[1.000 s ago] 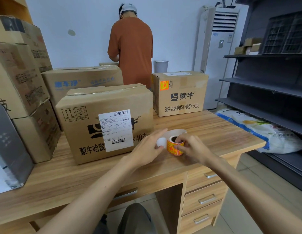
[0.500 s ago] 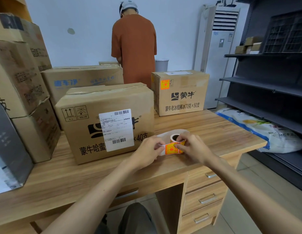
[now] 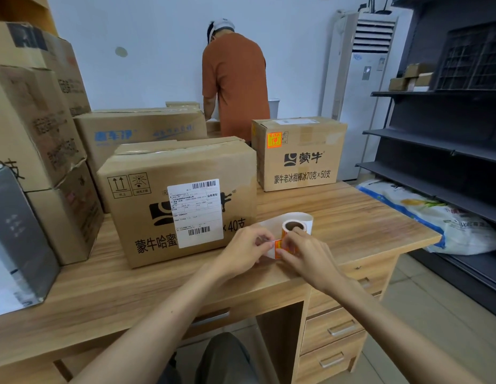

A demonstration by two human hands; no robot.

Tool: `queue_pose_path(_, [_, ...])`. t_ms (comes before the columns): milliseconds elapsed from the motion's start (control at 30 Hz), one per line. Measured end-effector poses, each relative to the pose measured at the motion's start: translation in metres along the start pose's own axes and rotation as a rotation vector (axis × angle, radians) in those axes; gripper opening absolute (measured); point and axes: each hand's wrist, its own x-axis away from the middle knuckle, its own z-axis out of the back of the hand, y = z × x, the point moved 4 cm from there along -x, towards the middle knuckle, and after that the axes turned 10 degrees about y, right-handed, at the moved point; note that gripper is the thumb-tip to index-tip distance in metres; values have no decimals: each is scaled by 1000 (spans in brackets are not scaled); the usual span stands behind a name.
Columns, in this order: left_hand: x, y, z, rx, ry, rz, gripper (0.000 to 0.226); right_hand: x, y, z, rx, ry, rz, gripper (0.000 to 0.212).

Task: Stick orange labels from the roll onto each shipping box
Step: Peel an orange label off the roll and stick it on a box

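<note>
Here, left hand (image 3: 245, 252) and right hand (image 3: 306, 259) pinch the label strip (image 3: 277, 246).

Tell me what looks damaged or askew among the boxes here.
The upper box in the left stack sits tilted, its lower edge creased and torn above the box beneath. The near box with the white shipping label has uneven top flaps. Nothing looks spilled.
</note>
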Motion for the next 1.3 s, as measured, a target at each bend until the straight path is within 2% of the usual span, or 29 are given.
queue_pose_path(267, [3,1,1,80,-83,20,24,-3,3,-3,-163,10,-144,24])
queue_pose_path(600, [2,1,0,62,-76,47,22,-2,7,-4,-201,23,-164,22])
queue_pose_path(833, [1,10,-2,-15,-24,-42,11,1,10,-2,-195,67,-153,15])
queue_pose_path(1133, [-11,5,-8,-41,108,-11,1,6,23,7,-310,131,-216,12])
queue_pose_path(1300, [-18,1,-12,-79,166,8,4,9,31,22,-361,161,-297,16])
